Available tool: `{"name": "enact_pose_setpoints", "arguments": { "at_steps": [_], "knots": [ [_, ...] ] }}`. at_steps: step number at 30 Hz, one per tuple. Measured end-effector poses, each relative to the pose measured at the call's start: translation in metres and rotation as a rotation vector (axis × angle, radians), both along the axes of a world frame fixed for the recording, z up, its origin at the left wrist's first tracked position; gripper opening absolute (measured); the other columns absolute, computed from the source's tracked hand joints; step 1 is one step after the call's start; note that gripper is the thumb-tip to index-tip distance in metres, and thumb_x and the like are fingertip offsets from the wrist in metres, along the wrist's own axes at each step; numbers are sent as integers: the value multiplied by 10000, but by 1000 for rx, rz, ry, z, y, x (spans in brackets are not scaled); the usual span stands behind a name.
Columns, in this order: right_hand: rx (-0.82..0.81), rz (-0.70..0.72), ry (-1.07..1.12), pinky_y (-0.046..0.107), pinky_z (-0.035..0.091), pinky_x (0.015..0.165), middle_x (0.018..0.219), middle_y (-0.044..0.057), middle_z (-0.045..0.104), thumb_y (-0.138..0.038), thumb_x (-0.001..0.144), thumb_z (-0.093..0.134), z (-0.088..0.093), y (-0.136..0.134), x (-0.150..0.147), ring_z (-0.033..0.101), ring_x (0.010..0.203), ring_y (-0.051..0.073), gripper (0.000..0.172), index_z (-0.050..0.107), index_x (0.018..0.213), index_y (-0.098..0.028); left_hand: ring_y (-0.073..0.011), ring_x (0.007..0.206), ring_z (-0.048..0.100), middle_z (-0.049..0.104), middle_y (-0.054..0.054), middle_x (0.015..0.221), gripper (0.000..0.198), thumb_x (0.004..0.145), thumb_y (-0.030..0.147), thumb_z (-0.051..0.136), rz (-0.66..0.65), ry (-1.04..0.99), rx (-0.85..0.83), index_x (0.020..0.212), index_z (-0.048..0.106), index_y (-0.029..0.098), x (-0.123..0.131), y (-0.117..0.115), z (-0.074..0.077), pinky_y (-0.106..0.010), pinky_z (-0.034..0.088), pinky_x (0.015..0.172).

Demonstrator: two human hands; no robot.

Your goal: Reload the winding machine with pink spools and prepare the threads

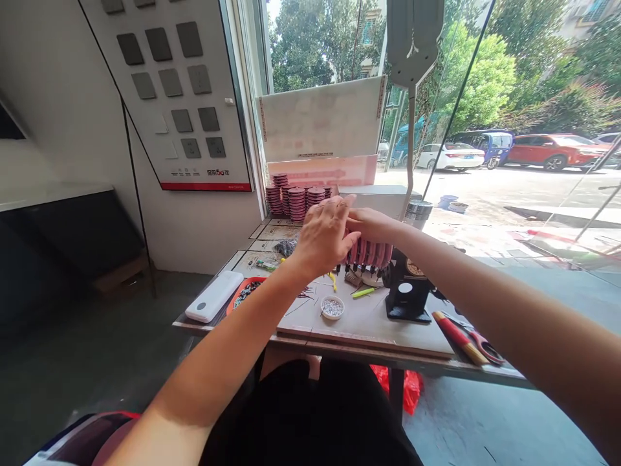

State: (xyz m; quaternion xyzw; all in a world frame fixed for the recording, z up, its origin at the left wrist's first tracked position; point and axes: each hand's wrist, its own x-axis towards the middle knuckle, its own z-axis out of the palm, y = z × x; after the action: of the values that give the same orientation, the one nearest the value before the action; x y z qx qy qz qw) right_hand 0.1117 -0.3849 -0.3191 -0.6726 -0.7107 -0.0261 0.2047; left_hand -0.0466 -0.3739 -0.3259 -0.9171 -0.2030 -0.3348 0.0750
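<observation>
My left hand (326, 234) reaches over the row of ribbed pink discs (372, 252), its fingers stretched out and its thumb apart. My right hand (373, 225) comes in from the right just above the same discs. Its fingertips meet the left hand and are hidden behind it, so whether they hold anything does not show. Small dark clips or tips hang along the underside of the row. Beside the discs, a black metal stand (406, 294) rests on the worktable (359, 333). A small white dish (332, 308) of tiny pale parts sits below my hands.
Stacks of pink discs (297, 204) stand at the back by the window. On the left lie a white power-bank-like box (214, 296) and a red tray (246, 285) of small dark parts. A green-handled tool (363, 292) lies mid-table; scissors (485, 346) and a red-yellow handle (458, 336) lie at right.
</observation>
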Motion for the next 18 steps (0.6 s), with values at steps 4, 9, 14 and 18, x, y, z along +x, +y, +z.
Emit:
{"name": "enact_pose_setpoints", "arguments": {
  "at_steps": [4,9,14,18],
  "knots": [
    [134,27,267,316,453,778,1021,91,642,-259,824,328,3,4,5,585,930,205,341,576,1028,-146,-252,1306,277,255,-169,1437,777,814,339,515,-121,270,-164,1404,50,138,32,13,16,-365,263,1025],
    [329,-56,571,340,467,803,1070,116,626,-264,755,348,21,-36,20,594,967,191,453,439,1183,-145,-290,1167,453,425,-150,1340,642,860,467,382,48,483,-158,1393,189,166,38,15,13,-394,346,927],
    [629,-372,693,389,393,919,1135,111,590,-348,740,465,-6,-127,62,517,1101,264,376,471,1110,-286,-270,1142,455,500,-115,1285,541,881,476,332,27,504,-100,1335,345,182,41,20,8,-376,305,944],
    [517,-583,738,488,448,780,990,146,639,-399,679,544,-68,-160,82,576,976,369,383,549,1051,-306,-267,1131,463,515,-123,1269,542,874,474,356,19,486,-79,1323,368,171,42,23,7,-364,318,923]
  ]
}}
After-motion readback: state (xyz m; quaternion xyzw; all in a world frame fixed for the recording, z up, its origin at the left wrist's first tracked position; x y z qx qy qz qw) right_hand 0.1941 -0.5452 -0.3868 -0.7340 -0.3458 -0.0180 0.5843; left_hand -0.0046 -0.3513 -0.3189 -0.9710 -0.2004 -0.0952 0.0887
